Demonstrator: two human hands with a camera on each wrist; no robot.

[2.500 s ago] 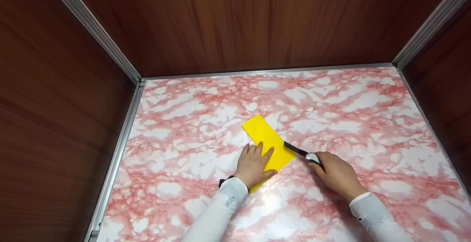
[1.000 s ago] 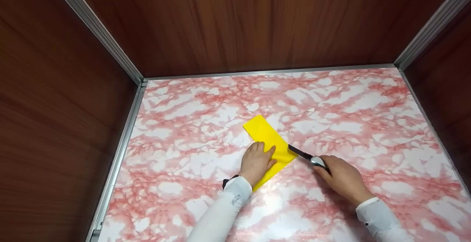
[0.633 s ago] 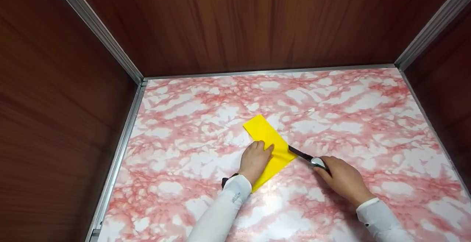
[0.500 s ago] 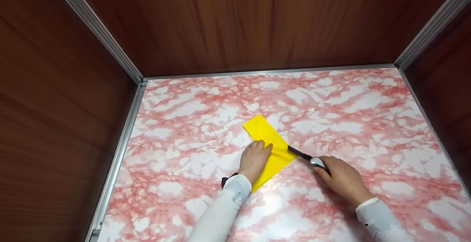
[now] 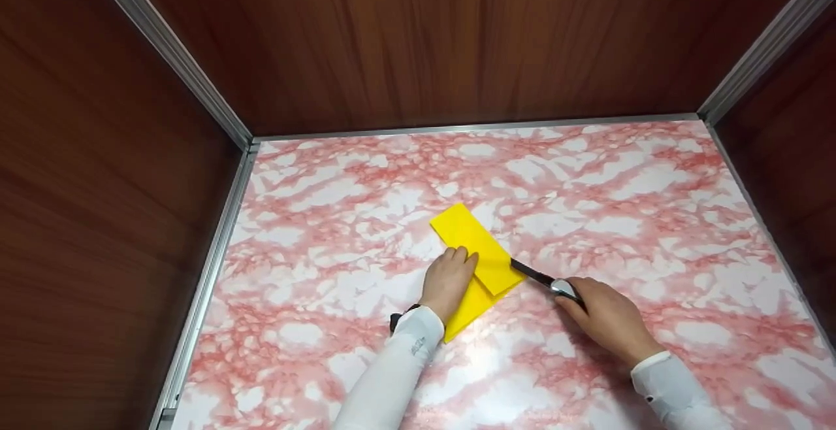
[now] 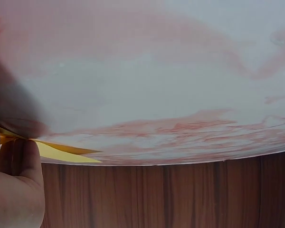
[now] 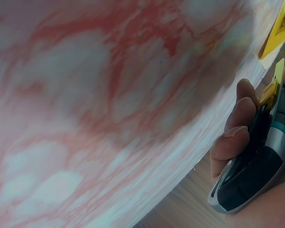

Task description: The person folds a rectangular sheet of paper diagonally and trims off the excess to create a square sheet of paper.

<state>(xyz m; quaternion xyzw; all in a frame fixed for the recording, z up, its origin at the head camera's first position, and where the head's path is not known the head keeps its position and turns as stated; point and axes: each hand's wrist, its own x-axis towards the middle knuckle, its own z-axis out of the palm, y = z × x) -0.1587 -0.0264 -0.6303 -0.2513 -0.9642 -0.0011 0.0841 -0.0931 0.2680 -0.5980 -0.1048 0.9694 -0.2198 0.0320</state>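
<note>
On the marbled tabletop (image 5: 313, 234) lies a folded sheet of yellow paper (image 5: 464, 231), with one flap over a lower layer and a loose corner toward the front. My left hand (image 5: 447, 281) is at the paper's left side, fingers bent and pinching the flap's edge; in the left wrist view the layers of yellow paper (image 6: 64, 154) stand slightly apart beside the fingers. My right hand (image 5: 610, 319) grips a knife (image 5: 564, 289), whose dark blade points left with its tip at the paper's right edge. The right wrist view shows fingers curled round its black and silver handle (image 7: 251, 178).
Brown wood-grain panels (image 5: 418, 44) wall the table at the back and both sides. Grey metal rails (image 5: 215, 234) run along the table's edges and up the corners. A tiny pale scrap (image 5: 550, 195) lies behind the knife.
The left hand's spread fingers have drawn together and shifted slightly away from the paper's middle. The paper first wrinkled under them; now its flap shows a separate front edge. The knife moved slightly right, then stayed.
</note>
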